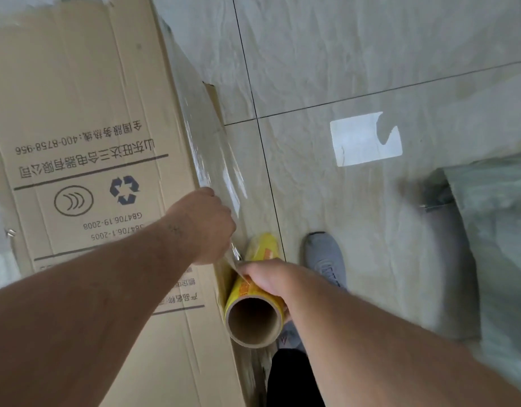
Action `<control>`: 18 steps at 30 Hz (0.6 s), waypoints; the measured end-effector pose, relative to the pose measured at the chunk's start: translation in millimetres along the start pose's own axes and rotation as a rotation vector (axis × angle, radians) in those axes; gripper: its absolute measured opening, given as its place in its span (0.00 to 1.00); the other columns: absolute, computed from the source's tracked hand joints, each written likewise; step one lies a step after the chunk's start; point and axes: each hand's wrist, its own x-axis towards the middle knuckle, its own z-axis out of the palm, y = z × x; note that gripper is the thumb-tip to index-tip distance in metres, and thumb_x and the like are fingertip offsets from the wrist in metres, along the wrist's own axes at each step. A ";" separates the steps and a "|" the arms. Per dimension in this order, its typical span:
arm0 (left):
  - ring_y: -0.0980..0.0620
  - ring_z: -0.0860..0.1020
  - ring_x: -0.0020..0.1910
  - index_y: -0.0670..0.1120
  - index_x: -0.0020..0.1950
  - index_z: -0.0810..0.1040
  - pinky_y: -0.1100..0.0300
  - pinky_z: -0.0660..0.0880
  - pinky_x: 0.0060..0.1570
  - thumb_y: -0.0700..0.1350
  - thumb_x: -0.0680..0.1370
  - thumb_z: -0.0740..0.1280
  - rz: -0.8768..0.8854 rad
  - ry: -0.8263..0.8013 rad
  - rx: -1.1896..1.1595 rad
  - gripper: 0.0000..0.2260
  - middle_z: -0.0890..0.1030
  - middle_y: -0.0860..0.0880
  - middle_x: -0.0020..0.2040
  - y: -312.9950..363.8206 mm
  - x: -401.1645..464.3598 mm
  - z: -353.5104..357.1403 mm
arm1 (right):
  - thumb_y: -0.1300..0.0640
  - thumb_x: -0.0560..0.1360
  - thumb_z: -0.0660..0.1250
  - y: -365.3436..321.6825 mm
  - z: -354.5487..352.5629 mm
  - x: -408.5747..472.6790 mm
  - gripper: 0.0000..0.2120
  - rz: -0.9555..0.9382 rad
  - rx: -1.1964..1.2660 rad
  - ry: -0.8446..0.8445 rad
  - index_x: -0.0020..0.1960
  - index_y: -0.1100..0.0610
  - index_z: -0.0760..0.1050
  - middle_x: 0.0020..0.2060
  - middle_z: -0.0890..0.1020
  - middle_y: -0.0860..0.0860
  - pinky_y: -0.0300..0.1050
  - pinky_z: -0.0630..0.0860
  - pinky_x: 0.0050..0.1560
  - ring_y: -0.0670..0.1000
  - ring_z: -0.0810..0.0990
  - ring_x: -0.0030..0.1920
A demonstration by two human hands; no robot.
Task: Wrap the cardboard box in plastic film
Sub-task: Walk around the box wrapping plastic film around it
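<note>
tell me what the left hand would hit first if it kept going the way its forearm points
Probably the stretched plastic film along the edge of the cardboard box, right ahead of the left hand; beyond that only tiled floor. Depth is hard to judge.

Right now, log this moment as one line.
left hand: pinches film | right hand: grips roll | box: side filmed

The cardboard box (86, 113) is seen as matt brown corrugated board, printed in dark ink and creased along its flaps. Thin, clear, glossy plastic film (224, 171) is stretched over its side, wrinkled and catching light just beyond the left-hand fingers. The roll (253, 292), enclosed by the right-hand fingers, is wound on a matt brown cardboard core under a shiny yellow printed wrapper. The floor (371, 54) is laid with smooth, polished, veined tiles.
</note>
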 end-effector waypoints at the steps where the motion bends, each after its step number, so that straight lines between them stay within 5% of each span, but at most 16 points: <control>1: 0.49 0.72 0.43 0.53 0.40 0.68 0.51 0.70 0.59 0.52 0.83 0.55 -0.007 0.019 -0.001 0.13 0.72 0.52 0.39 3.6 -0.6 3.1 | 0.21 0.71 0.66 3.9 4.7 6.1 0.48 0.014 0.055 0.000 0.80 0.52 0.71 0.70 0.80 0.59 0.61 0.77 0.74 0.63 0.82 0.67; 5: 0.48 0.77 0.46 0.53 0.44 0.74 0.50 0.70 0.57 0.53 0.84 0.55 -0.043 0.070 -0.002 0.12 0.74 0.51 0.41 10.0 2.7 7.7 | 0.26 0.68 0.73 39.2 12.1 21.5 0.41 0.116 0.600 -0.045 0.70 0.52 0.80 0.54 0.90 0.59 0.66 0.86 0.61 0.63 0.90 0.53; 10: 0.47 0.79 0.50 0.53 0.49 0.76 0.51 0.70 0.58 0.52 0.84 0.55 -0.054 0.077 -0.015 0.12 0.78 0.51 0.44 12.1 3.4 7.6 | 0.42 0.67 0.87 73.2 33.5 27.3 0.39 0.089 1.175 -0.231 0.73 0.55 0.79 0.60 0.88 0.67 0.69 0.86 0.53 0.69 0.90 0.57; 15: 0.46 0.77 0.58 0.51 0.62 0.77 0.47 0.69 0.59 0.54 0.84 0.56 -0.043 0.126 0.009 0.14 0.79 0.49 0.56 19.3 6.2 19.0 | 0.41 0.74 0.79 77.4 20.2 15.8 0.30 0.073 1.140 -0.236 0.69 0.59 0.83 0.56 0.90 0.65 0.61 0.85 0.57 0.64 0.90 0.54; 18: 0.45 0.73 0.64 0.52 0.67 0.77 0.44 0.67 0.62 0.56 0.83 0.56 -0.032 0.153 0.029 0.17 0.74 0.47 0.67 26.6 7.3 19.7 | 0.39 0.75 0.78 80.3 4.4 8.4 0.31 0.069 1.018 -0.183 0.70 0.57 0.82 0.56 0.90 0.64 0.65 0.83 0.65 0.64 0.90 0.57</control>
